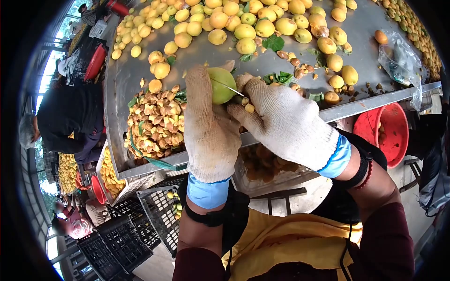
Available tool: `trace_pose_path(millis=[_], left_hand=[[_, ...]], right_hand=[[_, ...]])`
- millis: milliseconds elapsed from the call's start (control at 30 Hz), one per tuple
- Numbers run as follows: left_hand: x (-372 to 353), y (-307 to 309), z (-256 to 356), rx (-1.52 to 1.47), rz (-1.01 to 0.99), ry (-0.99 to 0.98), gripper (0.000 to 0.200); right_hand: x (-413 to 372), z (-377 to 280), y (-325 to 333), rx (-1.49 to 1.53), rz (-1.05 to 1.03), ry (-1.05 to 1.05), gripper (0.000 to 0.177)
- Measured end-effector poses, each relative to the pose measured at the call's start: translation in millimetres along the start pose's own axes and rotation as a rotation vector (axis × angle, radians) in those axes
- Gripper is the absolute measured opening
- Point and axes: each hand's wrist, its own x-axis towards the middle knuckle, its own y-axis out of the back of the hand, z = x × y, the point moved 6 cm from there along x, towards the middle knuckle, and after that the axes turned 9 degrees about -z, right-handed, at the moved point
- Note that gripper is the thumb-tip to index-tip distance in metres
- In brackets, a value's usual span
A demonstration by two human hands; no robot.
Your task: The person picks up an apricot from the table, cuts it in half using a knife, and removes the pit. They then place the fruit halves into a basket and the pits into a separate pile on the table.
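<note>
My left hand (211, 126), in a white knit glove over a blue cuff, is closed around a green apricot (220, 85). My right hand (288, 117), gloved the same way, grips a small knife (233, 90) with its thin blade lying against the fruit's right side. Most of the knife's handle is hidden by the fingers. Left of my left hand lies a heap of brown-orange apricot pits (154, 124) on the metal table (206, 55). Beyond both hands spread many yellow apricots (246, 31), with green leaves (273, 43) among them.
At the table's right stand a clear plastic bag (399, 58) and, below the edge, a red basin (397, 133). A plastic crate (253, 185) with brownish contents sits under the front edge. Black crates (115, 246) are lower left. A person (70, 122) in dark clothes bends at far left.
</note>
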Motion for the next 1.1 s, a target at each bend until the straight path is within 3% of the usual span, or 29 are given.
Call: trace_pose_path(millis=[133,233,300,400,467,533,600,633,733,833,967,1033,1100], left_hand=[[-6.2,4.2,-12.9,-0.106,0.036,0.096,0.059],[-9.4,-6.4,-13.7,-0.137,-0.059,0.126,0.067],[-8.8,-6.8,-7.9,0.023,0.028,-0.031,0.073],[-3.6,0.3,-2.6,0.123,0.007,-0.012,0.076],[-0.8,4.9,-0.6,0.179,0.061,-0.043,0.073],[2.6,7.2,12.7,0.555,-0.03,-0.123,0.069],[1.8,2.1,16.7,0.478,-0.038,-0.141,0.069],[0.2,0.3,17.6,0.399,-0.04,-0.153,0.068],[-2.1,-2.6,3.1,0.148,-0.032,-0.029,0.068],[-0.2,-0.5,-7.0,-0.007,0.003,-0.016,0.069],[0.0,-5.8,-4.9,0.003,-0.045,-0.051,0.064],[1.6,-5.0,6.4,0.273,-0.038,-0.162,0.059],[-1.0,-9.7,12.8,0.29,-0.112,-0.191,0.057]], right_hand=[[-15.1,6.9,-1.4,0.01,0.012,0.013,0.036],[-18.4,3.7,0.5,-0.122,-0.001,0.041,0.031],[-12.4,2.1,-1.5,-0.101,0.021,0.029,0.03],[-7.0,1.7,-2.1,-0.064,0.062,0.052,0.029],[-4.7,3.0,-3.2,0.38,-0.029,0.029,0.03],[-5.0,0.4,5.2,0.488,-0.122,-0.055,0.031],[-7.2,2.1,4.2,0.33,-0.231,-0.121,0.032],[-13.1,-3.0,8.8,0.124,-0.057,-0.021,0.033],[-15.2,-6.0,6.6,-0.027,0.049,0.029,0.036],[-1.2,-1.9,-0.6,0.062,0.024,-0.037,0.037],[-5.6,-2.8,5.6,0.094,0.07,-0.049,0.039],[-5.1,-1.5,15.1,0.2,0.016,-0.029,0.042],[-10.5,-3.2,18.0,0.234,0.021,-0.013,0.035]])
